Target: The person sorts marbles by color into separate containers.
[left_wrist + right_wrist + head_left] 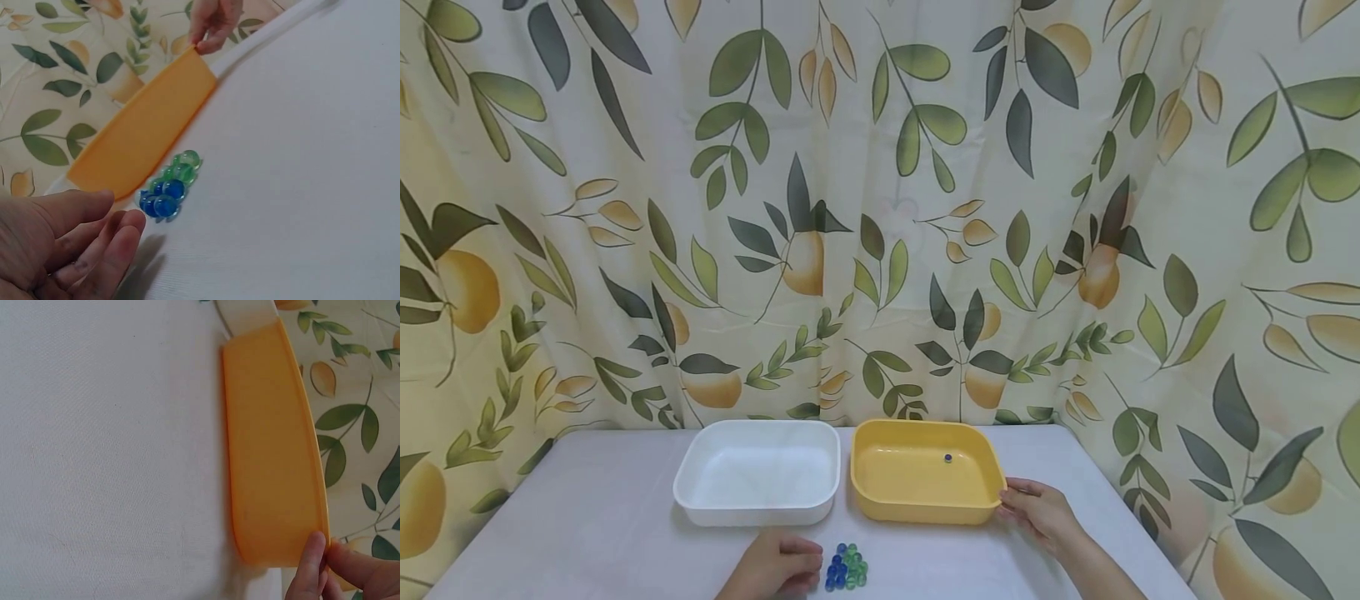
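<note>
A pile of blue and green glass marbles (847,567) lies on the white table in front of two trays. My left hand (778,565) is just left of the pile, its fingers loosely bent; in the left wrist view the fingertips (132,219) come right up to the blue marbles (164,199), with nothing seen between thumb and fingers. With thumb and fingers my right hand (1043,512) pinches the right end of the yellow tray (925,511) at its rim, also in the right wrist view. One dark blue marble (948,457) sits inside that tray.
To the left of the yellow tray stands a white tray (756,515) with no marbles in view inside. Behind the table (617,500) hangs a curtain (880,208) printed with leaves and fruit.
</note>
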Demonstrator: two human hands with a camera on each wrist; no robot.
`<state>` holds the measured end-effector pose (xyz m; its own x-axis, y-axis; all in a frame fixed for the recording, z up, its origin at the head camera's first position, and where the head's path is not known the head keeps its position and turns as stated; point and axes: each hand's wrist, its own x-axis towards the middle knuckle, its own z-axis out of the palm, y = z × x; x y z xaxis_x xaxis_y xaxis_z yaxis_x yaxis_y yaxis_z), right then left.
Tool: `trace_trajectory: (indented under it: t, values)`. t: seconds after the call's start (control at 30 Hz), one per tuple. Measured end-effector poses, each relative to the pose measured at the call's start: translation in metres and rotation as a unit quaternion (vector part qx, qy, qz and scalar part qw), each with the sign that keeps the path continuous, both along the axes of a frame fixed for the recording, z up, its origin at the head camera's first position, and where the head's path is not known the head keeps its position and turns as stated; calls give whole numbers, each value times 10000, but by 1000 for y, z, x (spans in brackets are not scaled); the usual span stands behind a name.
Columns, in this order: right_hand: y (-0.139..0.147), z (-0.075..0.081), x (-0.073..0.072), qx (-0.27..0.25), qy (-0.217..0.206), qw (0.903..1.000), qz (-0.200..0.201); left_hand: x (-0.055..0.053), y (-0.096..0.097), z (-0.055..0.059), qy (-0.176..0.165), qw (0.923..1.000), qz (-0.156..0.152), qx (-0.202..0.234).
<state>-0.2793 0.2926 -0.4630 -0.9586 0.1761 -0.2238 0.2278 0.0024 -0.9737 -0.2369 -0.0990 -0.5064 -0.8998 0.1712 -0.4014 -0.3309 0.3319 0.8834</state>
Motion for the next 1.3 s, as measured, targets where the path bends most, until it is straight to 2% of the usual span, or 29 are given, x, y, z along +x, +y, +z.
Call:
trace_trajectory:
  t: [0.17,0.3,0.57,0.73,0.9,1.3]
  values:
    - [0,1,1,21,-10,10000,15,4,3,-7,-95,9999,68,25]
    - [0,1,1,52,-21,10000,53,6,7,-12,-35,9999,106,-38]
    - [1,0,0,83,-18,9999,75,14,17,-14,234,9972,185,-689]
    - [2,-1,0,20,29,9999,130,18,23,-14,235,9957,307,-837]
    - [2,-1,0,73,-41,9999,58,18,25,-17,208,9953,414,-856]
    - [0,-1,0,87,-20,10000,-14,16,25,-22,212,9951,301,-918]
